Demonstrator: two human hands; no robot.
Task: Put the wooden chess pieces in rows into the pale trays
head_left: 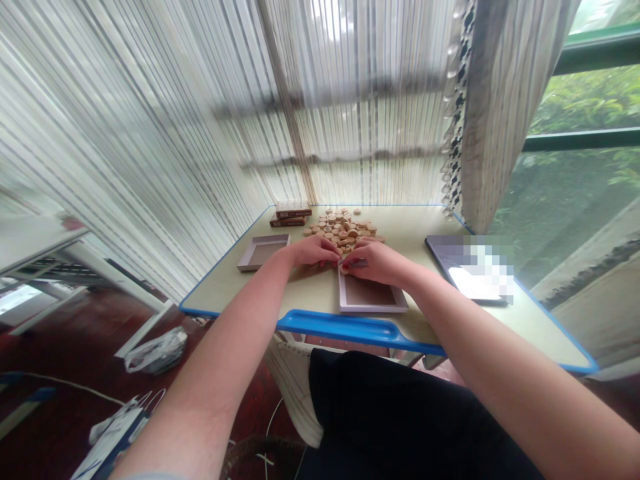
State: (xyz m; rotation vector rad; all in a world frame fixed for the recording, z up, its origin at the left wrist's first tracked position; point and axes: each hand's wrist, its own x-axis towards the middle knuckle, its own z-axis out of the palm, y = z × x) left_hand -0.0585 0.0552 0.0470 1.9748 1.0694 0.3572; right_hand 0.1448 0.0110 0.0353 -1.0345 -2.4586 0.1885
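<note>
My right hand (371, 260) is over the far left corner of a shallow open box (374, 309), its fingers closed on a round wooden game piece (345, 269) with a reddish mark. Close by on the left, my left hand (315, 251) has its fingers drawn together just outside that corner. Whatever they may hold is too small to make out. Beyond both hands spreads a loose heap of round wooden game pieces (345, 230), partly hidden by the fingers. A second shallow open box (265, 252) lies left of my left hand.
Two stacked dark-edged boxes (291, 215) stand at the table's back left. A dark tablet-like device (443, 263), partly blurred out, lies on the right. The blue-edged table (220, 287) has a blue tray groove (345, 325) in front. Striped curtains (370, 120) hang behind.
</note>
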